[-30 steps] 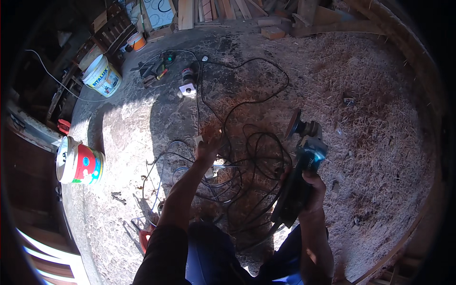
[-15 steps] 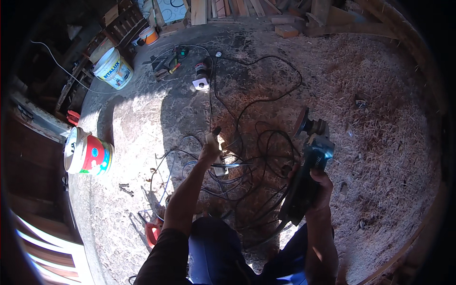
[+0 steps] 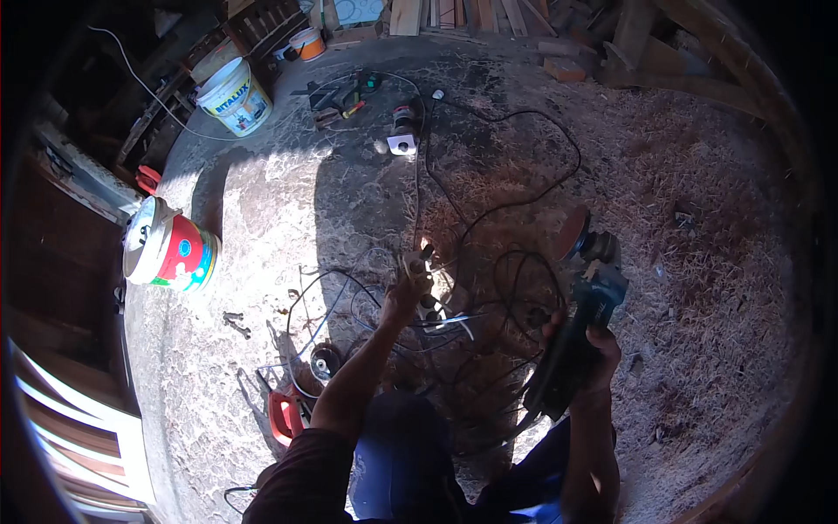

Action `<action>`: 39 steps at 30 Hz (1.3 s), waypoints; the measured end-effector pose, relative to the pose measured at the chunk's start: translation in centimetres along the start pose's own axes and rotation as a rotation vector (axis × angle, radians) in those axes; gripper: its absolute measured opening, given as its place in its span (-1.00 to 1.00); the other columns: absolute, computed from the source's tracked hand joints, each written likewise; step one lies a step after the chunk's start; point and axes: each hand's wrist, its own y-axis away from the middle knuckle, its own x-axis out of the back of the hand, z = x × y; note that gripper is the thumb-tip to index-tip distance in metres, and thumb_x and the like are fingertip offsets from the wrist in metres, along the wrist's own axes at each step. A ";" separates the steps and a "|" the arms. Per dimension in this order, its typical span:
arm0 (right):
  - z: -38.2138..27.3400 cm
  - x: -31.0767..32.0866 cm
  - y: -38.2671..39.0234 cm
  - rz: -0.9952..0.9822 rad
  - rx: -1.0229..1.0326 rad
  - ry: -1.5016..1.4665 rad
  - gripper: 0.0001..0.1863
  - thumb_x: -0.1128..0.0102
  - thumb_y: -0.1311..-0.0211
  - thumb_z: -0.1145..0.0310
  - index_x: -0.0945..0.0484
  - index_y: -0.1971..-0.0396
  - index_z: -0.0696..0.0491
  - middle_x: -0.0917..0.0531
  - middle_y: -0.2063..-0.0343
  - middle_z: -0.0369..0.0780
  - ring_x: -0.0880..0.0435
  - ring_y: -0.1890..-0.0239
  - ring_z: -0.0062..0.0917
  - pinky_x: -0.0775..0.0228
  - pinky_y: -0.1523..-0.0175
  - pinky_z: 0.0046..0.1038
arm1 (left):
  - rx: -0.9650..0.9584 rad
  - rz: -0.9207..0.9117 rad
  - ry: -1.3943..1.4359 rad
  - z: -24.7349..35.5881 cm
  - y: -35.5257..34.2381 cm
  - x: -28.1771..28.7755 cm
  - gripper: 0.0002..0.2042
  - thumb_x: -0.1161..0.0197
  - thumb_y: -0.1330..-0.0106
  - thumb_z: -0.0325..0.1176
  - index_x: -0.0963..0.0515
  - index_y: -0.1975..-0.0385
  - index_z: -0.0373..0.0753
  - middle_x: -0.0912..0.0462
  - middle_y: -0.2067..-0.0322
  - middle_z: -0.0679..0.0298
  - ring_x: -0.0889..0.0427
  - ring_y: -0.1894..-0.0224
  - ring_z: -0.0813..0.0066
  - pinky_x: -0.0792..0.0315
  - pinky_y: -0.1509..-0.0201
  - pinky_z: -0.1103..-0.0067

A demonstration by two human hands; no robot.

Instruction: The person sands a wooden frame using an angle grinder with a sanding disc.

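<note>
My left hand [image 3: 403,299] is closed on a pale power strip [image 3: 429,309] lying among tangled cables [image 3: 515,262], with a small black plug [image 3: 427,252] at its upper end. My right hand [image 3: 601,356] grips the body of a dark teal angle grinder [image 3: 601,293], held up at my right with its reddish disc [image 3: 573,234] pointing away from me. A small round dark object [image 3: 325,361] and a red-handled tool [image 3: 285,415] lie left of my knee, and a few small metal tools [image 3: 236,324] lie farther left.
Two paint buckets [image 3: 237,109] [image 3: 183,253] stand at the left, a small orange bucket [image 3: 308,50] farther back. Another power tool [image 3: 401,129] and hand tools [image 3: 351,108] lie ahead. Wood boards [image 3: 406,16] lean at the back. Wood shavings [image 3: 698,288] cover the right floor.
The view has shifted, so the floor and buckets appear higher and farther right. A black plug shows above my left hand since half a second ago. The grinder stays in my right hand.
</note>
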 end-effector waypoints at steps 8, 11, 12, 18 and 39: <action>1.9 1.0 -2.5 -0.374 -0.137 -0.303 -0.23 -0.20 -0.26 0.22 -0.14 -0.39 0.22 -0.47 -0.07 0.05 -0.48 -0.14 -0.10 -0.55 -0.21 -0.05 | -0.235 0.195 -0.236 2.7 3.6 -0.1 -0.53 -0.24 -0.34 -0.18 -0.38 -0.24 -0.07 -0.53 0.01 -0.05 -0.48 -0.13 -0.17 -0.43 -0.12 0.06; 2.4 1.0 -3.1 -0.418 -0.167 -0.338 -0.19 -0.22 -0.25 0.23 -0.11 -0.41 0.22 -0.47 -0.06 0.05 -0.46 -0.15 -0.10 -0.52 -0.25 -0.03 | -0.325 0.134 -0.290 3.1 3.3 0.1 -0.60 -0.18 -0.35 -0.30 -0.40 -0.18 -0.11 -0.51 0.04 -0.02 -0.49 -0.09 -0.14 -0.43 -0.09 0.07; 2.5 1.0 -3.3 -0.420 -0.176 -0.351 -0.18 -0.23 -0.24 0.23 -0.10 -0.41 0.22 -0.47 -0.06 0.05 -0.46 -0.16 -0.09 -0.51 -0.26 -0.02 | -0.347 0.127 -0.297 3.1 3.2 0.2 -0.64 -0.16 -0.35 -0.34 -0.42 -0.15 -0.13 -0.52 0.06 -0.02 -0.50 -0.08 -0.13 -0.44 -0.08 0.07; 3.0 1.1 -3.7 -0.351 -0.189 -0.317 -0.23 -0.21 -0.24 0.25 -0.14 -0.39 0.20 -0.47 -0.07 0.07 -0.47 -0.15 -0.07 -0.52 -0.25 -0.02 | -0.445 0.087 -0.400 4.3 3.8 0.7 -0.72 -0.15 -0.37 -0.36 -0.53 -0.06 -0.15 -0.54 0.09 -0.02 -0.52 -0.05 -0.10 -0.46 -0.08 0.10; 6.5 0.1 -5.1 -0.080 -0.047 0.151 -0.42 -0.26 -0.16 0.33 -0.42 -0.21 0.15 -0.66 0.01 -0.01 -0.71 -0.05 -0.08 -0.62 -0.13 0.00 | 0.107 -0.560 1.114 20.1 2.8 0.4 -0.73 -0.05 -0.57 -0.16 -0.55 -0.01 -0.19 -0.60 0.45 0.37 -0.57 0.50 0.55 -0.50 0.45 0.63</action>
